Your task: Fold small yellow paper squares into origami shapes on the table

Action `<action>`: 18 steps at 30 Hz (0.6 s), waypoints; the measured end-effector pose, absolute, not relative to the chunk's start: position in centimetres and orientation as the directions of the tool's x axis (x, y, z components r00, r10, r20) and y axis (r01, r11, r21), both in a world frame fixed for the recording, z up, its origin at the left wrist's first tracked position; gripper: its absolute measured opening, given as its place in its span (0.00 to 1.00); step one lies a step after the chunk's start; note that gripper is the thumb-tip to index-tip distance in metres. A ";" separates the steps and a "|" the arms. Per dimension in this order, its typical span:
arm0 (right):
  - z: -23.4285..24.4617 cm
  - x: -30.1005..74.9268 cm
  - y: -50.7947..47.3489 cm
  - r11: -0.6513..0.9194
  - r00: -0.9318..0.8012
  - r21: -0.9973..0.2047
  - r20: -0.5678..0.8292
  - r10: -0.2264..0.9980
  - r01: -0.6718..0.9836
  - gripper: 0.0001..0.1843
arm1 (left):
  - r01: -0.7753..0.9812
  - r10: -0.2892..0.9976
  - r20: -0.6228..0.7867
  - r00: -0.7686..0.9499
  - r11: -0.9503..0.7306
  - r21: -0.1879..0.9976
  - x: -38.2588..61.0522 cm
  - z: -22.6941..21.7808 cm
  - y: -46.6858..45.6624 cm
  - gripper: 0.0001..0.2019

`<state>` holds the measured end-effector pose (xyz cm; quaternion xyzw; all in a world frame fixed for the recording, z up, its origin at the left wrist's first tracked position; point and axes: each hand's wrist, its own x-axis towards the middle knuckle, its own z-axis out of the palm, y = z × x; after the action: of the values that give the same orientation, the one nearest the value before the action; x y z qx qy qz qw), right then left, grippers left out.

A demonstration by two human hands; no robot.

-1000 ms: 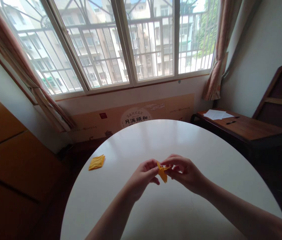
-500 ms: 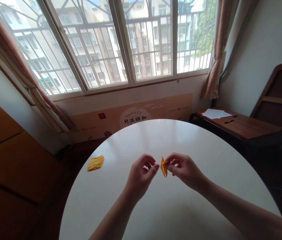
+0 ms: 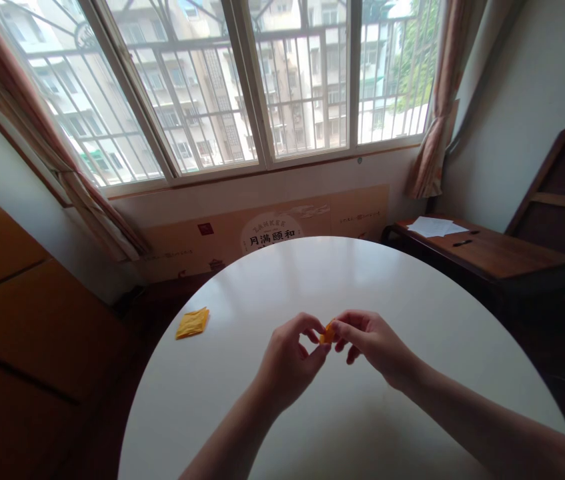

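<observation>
A small piece of folded yellow-orange paper [image 3: 327, 335] is pinched between my two hands above the round white table [image 3: 342, 413]. My left hand [image 3: 295, 350] holds its left side, thumb below and forefinger above. From the other side, my right hand [image 3: 369, 340] grips it between thumb and forefinger, the remaining fingers curled underneath. Fingertips cover much of the paper, so its full shape is hidden. A flat yellow packet [image 3: 192, 323] lies at the table's left edge, apart from both hands.
Beyond the table at the right stands a low wooden table [image 3: 512, 250] bearing white paper sheets [image 3: 435, 227] and a dark pen-like object [image 3: 461, 243]. A wooden cabinet [image 3: 12, 320] is at the left. Barred windows [image 3: 302, 80] and tied curtains line the far wall.
My left hand has moved right and closed on the folded paper, which only the right hand held before. The paper has turned and shows less between the fingers.
</observation>
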<state>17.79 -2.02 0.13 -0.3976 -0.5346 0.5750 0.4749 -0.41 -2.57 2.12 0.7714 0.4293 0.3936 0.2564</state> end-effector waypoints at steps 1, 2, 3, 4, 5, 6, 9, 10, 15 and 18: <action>0.2 17.8 -2.0 0.016 -0.230 -0.992 0.045 0.972 -0.128 0.17 | 0.454 0.856 0.397 0.331 -0.514 0.728 -0.4 2.1 -2.6 0.04; 0.2 17.8 -2.0 0.011 -0.226 -0.991 0.040 0.973 -0.132 0.17 | 0.450 0.847 0.411 0.338 -0.529 0.720 -0.4 2.1 -2.6 0.05; 0.2 17.8 -2.0 0.006 -0.224 -0.991 0.036 0.974 -0.132 0.17 | 0.447 0.837 0.427 0.341 -0.544 0.710 -0.4 2.1 -2.6 0.05; 0.2 17.8 -2.0 0.006 -0.221 -0.991 0.035 0.975 -0.130 0.17 | 0.446 0.827 0.446 0.341 -0.560 0.698 -0.4 2.1 -2.6 0.05; 0.2 17.8 -2.0 0.009 -0.220 -0.992 0.036 0.975 -0.125 0.17 | 0.447 0.817 0.465 0.340 -0.575 0.685 -0.5 2.0 -2.5 0.06; 0.2 17.8 -2.0 0.012 -0.222 -0.993 0.039 0.974 -0.119 0.17 | 0.450 0.807 0.482 0.341 -0.591 0.670 -0.5 2.0 -2.5 0.07; 0.3 17.8 -2.1 0.025 -0.231 -0.994 0.048 0.972 -0.103 0.17 | 0.471 0.774 0.522 0.358 -0.633 0.615 -0.6 1.9 -2.4 0.10; 0.4 17.8 -2.2 0.026 -0.233 -0.995 0.049 0.971 -0.098 0.17 | 0.477 0.762 0.532 0.370 -0.647 0.595 -0.7 1.9 -2.4 0.10; 0.4 17.7 -2.3 0.022 -0.251 -0.996 0.043 0.967 -0.086 0.18 | 0.538 0.742 0.534 0.404 -0.665 0.518 -0.9 2.2 -2.7 0.09; 0.2 17.7 -2.3 0.040 -0.260 -0.996 0.060 0.964 -0.079 0.18 | 0.539 0.762 0.532 0.369 -0.642 0.545 -0.9 2.4 -2.8 0.08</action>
<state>17.67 -2.30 0.19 -0.3980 -0.5555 0.5670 0.4598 -0.87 -2.77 2.42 0.8151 0.3992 0.3954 0.1409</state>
